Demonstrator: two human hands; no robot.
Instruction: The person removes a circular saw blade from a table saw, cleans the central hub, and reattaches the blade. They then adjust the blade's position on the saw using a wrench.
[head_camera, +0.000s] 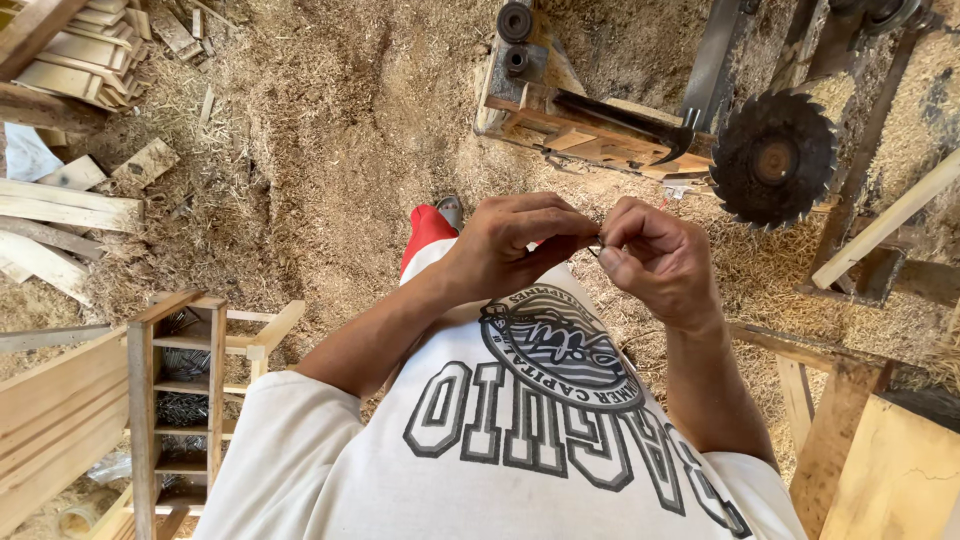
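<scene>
Head view, looking down past a white printed shirt (520, 440).

Left hand (510, 245) and right hand (660, 265) were held together in front of the chest. The fingertips of both were pressed together, pinching a small thin dark piece (597, 247). It could be a nail or a bit of wire, but too little of it showed to tell. The piece sat between the two sets of fingertips, over the legs, and touched nothing else.

Below the hands: a red trouser leg (425, 230), then a floor (330, 130) deep in sawdust and shavings. At the left stood an open slatted wooden crate (175, 400).

Farther off: a rusty circular saw blade (775, 160), teeth exposed and unguarded, mounted in a frame to the right. Just beside it a hammer (625, 118) lay on a rough wooden bench (560, 135). Wood offcuts (70, 60) were heaped at the far left.

Risks, as judged:
- The grip was by fingertips only. A slip would drop the piece into the loose sawdust, where something so thin and dark would be hard to find.
- If the piece has a point, it could prick a fingertip under pressure.
- The bare blade stood near the right forearm. Whether it was turning could not be told, so a reach toward the hammer would pass close to the teeth.
</scene>
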